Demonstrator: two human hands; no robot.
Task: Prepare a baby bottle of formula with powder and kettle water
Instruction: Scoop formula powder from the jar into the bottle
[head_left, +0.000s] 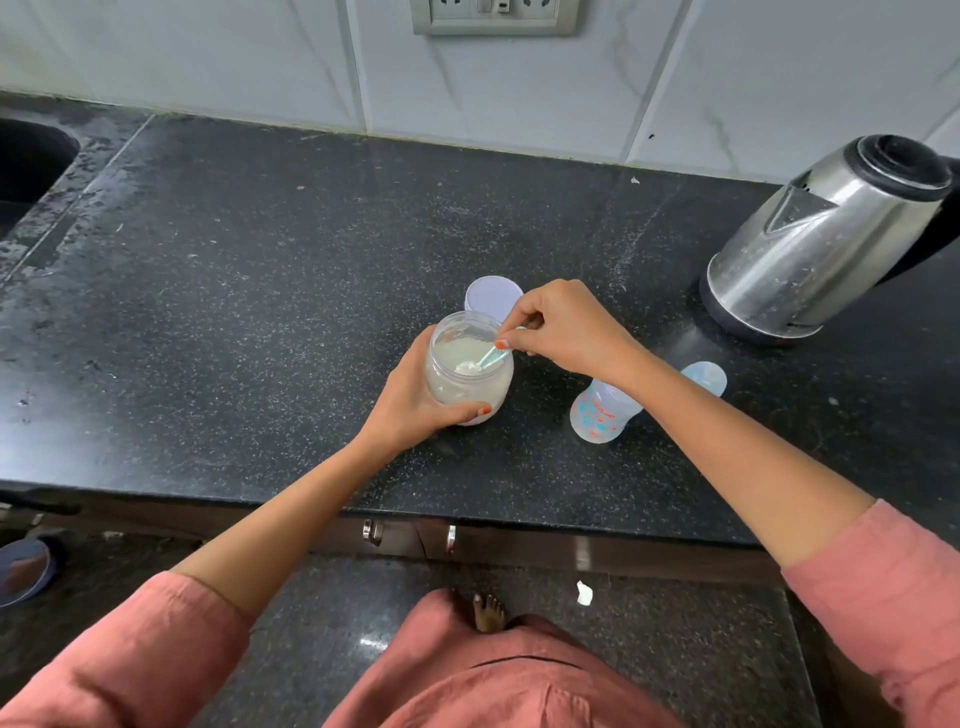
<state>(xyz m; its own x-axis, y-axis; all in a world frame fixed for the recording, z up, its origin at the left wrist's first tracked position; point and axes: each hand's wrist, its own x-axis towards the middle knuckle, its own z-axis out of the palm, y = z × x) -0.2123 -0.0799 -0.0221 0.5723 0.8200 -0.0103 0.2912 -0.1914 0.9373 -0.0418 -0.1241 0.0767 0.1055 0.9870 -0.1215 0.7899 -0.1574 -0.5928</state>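
Observation:
A clear jar of pale formula powder (457, 384) stands open on the black counter (260, 291). My left hand (415, 400) is wrapped around its side. My right hand (566, 332) pinches the handle of a small light-blue scoop (491, 358) whose bowl is down in the powder with a white heap on it. To the right stands the open baby bottle (600, 413), clear with red and blue print, partly behind my right forearm. Its cap (705, 376) lies just beyond. The jar's lid (491, 296) lies behind the jar.
A steel electric kettle (826, 239) with a black lid and handle stands at the right rear of the counter. A sink (31, 166) is at the far left. A socket plate (493, 15) sits on the tiled wall. The counter's front edge runs below my forearms.

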